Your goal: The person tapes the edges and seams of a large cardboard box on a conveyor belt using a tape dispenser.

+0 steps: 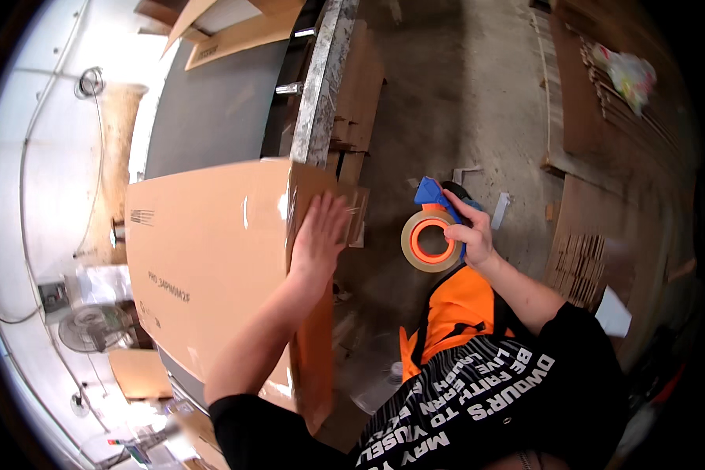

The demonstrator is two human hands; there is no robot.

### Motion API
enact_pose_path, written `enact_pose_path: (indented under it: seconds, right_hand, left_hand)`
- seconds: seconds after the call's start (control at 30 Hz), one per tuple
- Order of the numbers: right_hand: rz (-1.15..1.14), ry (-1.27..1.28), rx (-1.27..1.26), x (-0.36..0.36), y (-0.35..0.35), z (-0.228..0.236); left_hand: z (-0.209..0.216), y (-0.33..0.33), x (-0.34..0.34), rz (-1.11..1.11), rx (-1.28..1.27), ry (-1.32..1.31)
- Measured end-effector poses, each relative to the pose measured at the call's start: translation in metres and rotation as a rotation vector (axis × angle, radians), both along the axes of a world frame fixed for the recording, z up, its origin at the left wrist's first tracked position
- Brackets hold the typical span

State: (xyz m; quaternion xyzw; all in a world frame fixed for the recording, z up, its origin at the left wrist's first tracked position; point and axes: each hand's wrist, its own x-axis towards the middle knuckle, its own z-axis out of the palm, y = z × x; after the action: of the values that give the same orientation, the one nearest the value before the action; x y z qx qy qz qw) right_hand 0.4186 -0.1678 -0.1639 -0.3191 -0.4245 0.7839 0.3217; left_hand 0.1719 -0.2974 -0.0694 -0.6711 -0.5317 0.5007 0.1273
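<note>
A large brown cardboard box point(211, 251) stands at the left, with shiny tape along its near right edge. My left hand point(319, 231) lies flat against the box's right side, fingers stretched out and holding nothing. In my right hand point(474, 231) is a blue tape dispenser point(428, 191) with a roll of clear tape point(409, 244) on its orange hub. The dispenser is held in the air to the right of the box, apart from it. My right fingers wrap round its handle, and the thumb rests near the roll.
Beyond the box runs a dark conveyor belt point(211, 117) with a metal side rail point(321, 86). Another open carton point(243, 39) sits farther along it. Stacks of flat cardboard point(580, 243) lie at the right, one with a plastic bag point(627, 74). A fan point(94, 327) stands at the left.
</note>
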Motion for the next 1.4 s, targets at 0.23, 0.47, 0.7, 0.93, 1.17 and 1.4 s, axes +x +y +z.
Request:
enact_pose_path:
  seconds: [0.23,0.47,0.7,0.93,1.17,1.4]
  right_hand:
    - [0.174,-0.104,-0.179,-0.054,0.149,0.003]
    - [1.020,0.146,-0.049,-0.236,0.181,0.021]
    - [1.815,0.096,0.243,-0.341,0.147,0.032]
    - [1.759,0.075,0.373,-0.194,0.104,0.029]
    - [2.013,0.237,0.601,-0.176,0.036,0.030]
    - [1.289,0.086,-0.140,-0.304,0.155,-0.027]
  left_hand:
    - [0.012,-0.026,0.046,0.858,-1.021,-0.742]
    - [0.061,0.078,-0.041,1.068,0.830,-0.900]
    - [0.032,0.051,-0.043,0.967,1.039,-0.990]
    - [0.051,0.070,-0.046,1.050,0.718,-0.931]
    - [0.049,0.045,-0.045,1.057,0.827,-0.975]
    - [0.047,0.039,-0.047,1.066,0.871,-0.932]
